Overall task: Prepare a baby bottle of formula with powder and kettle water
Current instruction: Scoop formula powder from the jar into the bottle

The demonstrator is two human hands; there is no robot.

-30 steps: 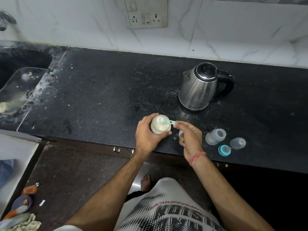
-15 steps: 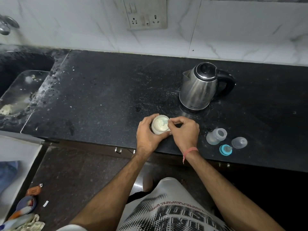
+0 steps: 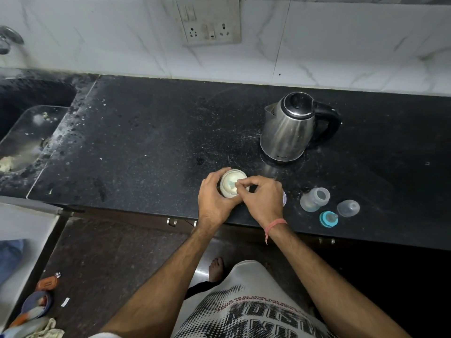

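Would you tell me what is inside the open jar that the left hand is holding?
Pale formula powder fills the jar, and a teal scoop pinched by the right hand dips into it. The left hand and the fingers cover the jar's sides, hiding its depth.

Shirt (image 3: 246,313) bears large printed lettering, upside down and not legible

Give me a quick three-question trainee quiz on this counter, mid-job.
1. True or false: the stainless steel kettle has its black lid shut.
2. Which hand holds the small round white powder jar: A left hand, B right hand?
3. Fill in: the right grip pinches the pale green scoop inside the ___.

Key: 1 true; 2 A; 3 jar. The clear plastic baby bottle stands uncapped on the black stone counter.
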